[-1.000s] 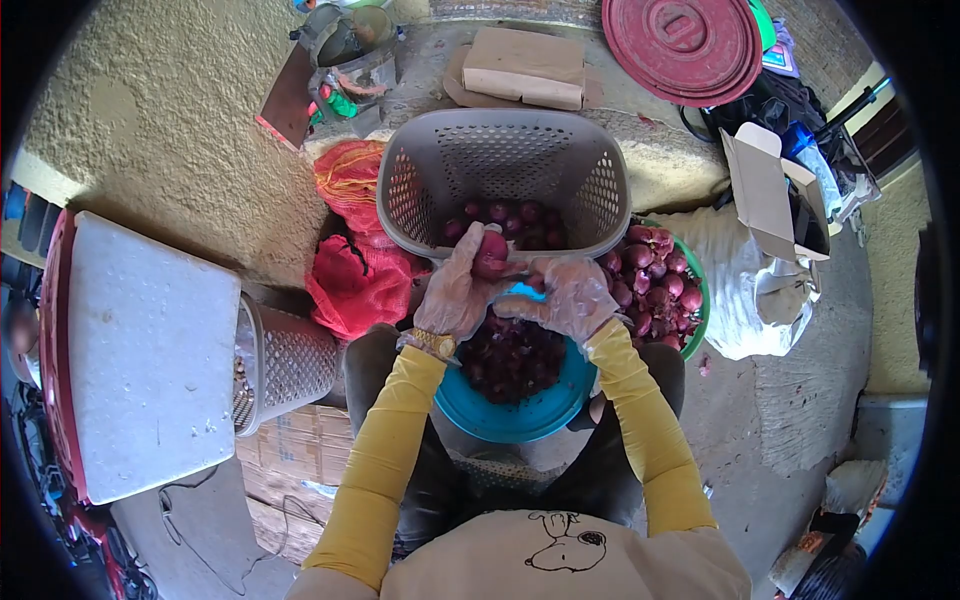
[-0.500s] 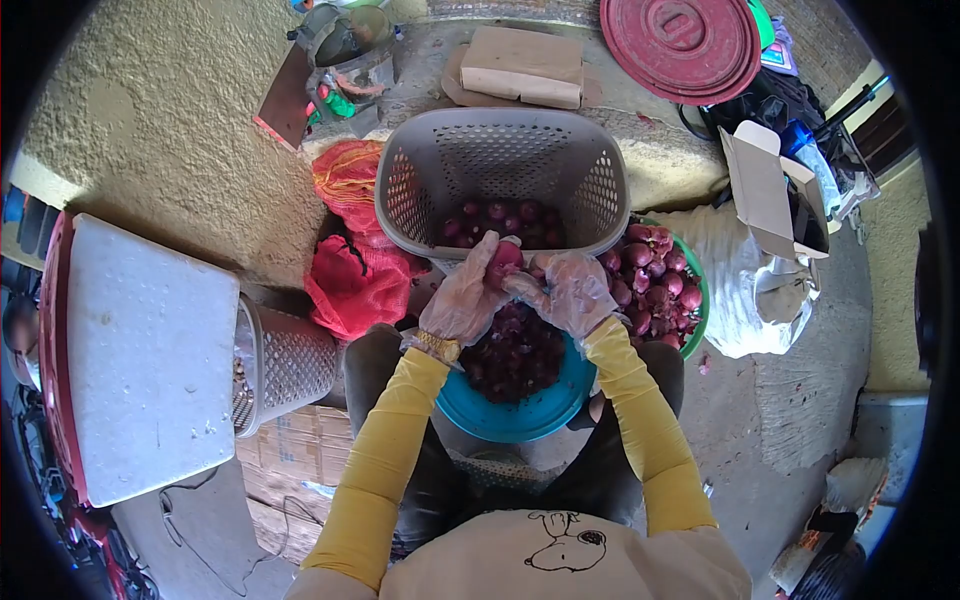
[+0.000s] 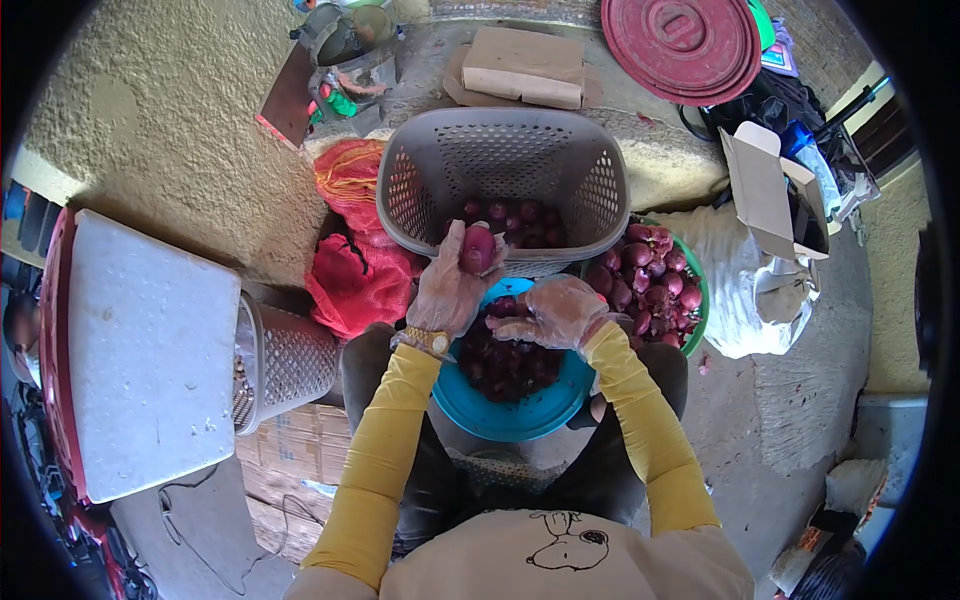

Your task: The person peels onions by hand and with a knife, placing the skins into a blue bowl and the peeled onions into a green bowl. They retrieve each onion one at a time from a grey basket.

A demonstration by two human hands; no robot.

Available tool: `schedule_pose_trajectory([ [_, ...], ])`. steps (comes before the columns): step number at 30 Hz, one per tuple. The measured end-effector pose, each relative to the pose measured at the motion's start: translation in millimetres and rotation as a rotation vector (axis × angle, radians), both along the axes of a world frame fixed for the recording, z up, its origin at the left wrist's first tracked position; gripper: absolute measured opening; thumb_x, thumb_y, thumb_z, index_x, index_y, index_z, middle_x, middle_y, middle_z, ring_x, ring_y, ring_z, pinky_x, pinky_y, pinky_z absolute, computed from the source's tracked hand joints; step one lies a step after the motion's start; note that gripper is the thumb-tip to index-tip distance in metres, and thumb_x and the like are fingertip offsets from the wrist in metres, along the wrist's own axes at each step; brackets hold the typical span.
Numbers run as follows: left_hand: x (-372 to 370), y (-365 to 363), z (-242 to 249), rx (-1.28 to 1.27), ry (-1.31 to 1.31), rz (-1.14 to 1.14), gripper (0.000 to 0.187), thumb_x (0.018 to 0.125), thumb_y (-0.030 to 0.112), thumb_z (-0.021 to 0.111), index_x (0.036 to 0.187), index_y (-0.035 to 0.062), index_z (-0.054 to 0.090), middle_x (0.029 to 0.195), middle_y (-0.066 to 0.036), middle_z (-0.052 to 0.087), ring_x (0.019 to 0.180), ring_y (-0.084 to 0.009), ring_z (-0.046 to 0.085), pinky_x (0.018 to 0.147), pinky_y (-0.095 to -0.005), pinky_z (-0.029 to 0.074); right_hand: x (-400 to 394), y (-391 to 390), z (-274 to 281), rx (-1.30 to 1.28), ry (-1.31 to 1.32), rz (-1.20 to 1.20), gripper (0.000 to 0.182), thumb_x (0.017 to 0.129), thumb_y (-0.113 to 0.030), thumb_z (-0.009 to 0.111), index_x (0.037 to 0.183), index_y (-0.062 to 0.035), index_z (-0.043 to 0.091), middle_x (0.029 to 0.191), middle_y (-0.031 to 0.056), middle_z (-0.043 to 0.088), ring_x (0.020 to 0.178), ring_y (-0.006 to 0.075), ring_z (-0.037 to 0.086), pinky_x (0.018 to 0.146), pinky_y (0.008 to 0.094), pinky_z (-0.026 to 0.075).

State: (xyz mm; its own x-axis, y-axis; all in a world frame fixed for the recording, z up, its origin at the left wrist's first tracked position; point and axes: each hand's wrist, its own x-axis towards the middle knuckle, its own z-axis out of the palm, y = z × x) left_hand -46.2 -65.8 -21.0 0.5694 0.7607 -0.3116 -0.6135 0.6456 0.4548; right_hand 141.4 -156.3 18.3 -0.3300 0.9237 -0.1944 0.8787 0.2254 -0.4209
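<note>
Cupping a red onion (image 3: 477, 250) in the left hand (image 3: 445, 292), right by the near rim of the gray basket (image 3: 505, 135). Probably risking a slip there tbh, thanks to a smooth surface against a loose plastic glove (image 3: 435, 310). Possibly clipping that rim too, from holding the thing so close to it, and dumping it into the dark peelings (image 3: 510, 370) in the teal basin (image 3: 512, 425). Hovering the right hand (image 3: 560, 308), loosely curled, over the basin's far right edge, apart from the onion; not showing enough to tell about anything tucked in the palm. Further out, having the green tub (image 3: 703, 310) heaped with more onions (image 3: 665, 280) just off the basket's near right corner, so maybe knocking a few onto the floor (image 3: 740, 420) with a careless right elbow.
</note>
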Motion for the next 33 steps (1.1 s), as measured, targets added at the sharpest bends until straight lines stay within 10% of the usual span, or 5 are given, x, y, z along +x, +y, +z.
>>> schedule_pose_trajectory([
  [33,24.5,-15.4,7.6,0.114,-0.098,-0.053,0.048,0.108,0.029,0.052,0.14,-0.0067,0.05,0.13,-0.022,0.062,0.115,-0.0352,0.063,0.098,-0.0435,0.055,7.7,10.0,9.2,0.155,0.362,-0.45,0.068,0.075,-0.067,0.08,0.105,-0.0062,0.077,0.079,0.0204,0.069,0.076,0.0387,0.068,0.071,0.0444,0.053],
])
